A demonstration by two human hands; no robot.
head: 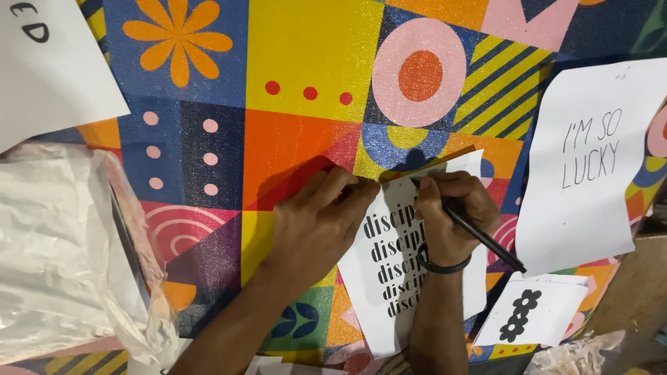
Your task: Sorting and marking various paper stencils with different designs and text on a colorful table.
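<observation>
My left hand (pixel 316 222) lies flat with fingers pressed on the upper left edge of a white paper sheet (pixel 396 278) printed with rows of bold black text. My right hand (pixel 451 212) grips a black pen (pixel 486 239), its tip touching the top of that sheet; a black band circles the wrist. The sheet rests on a bright patterned cloth (pixel 306 76) of coloured squares, flowers and circles.
A white sheet with handwritten letters (pixel 590 167) lies at right, a small white card with a black flower pattern (pixel 531 316) below it. Crumpled clear plastic (pixel 62 250) sits at left, another white sheet (pixel 48 62) at top left.
</observation>
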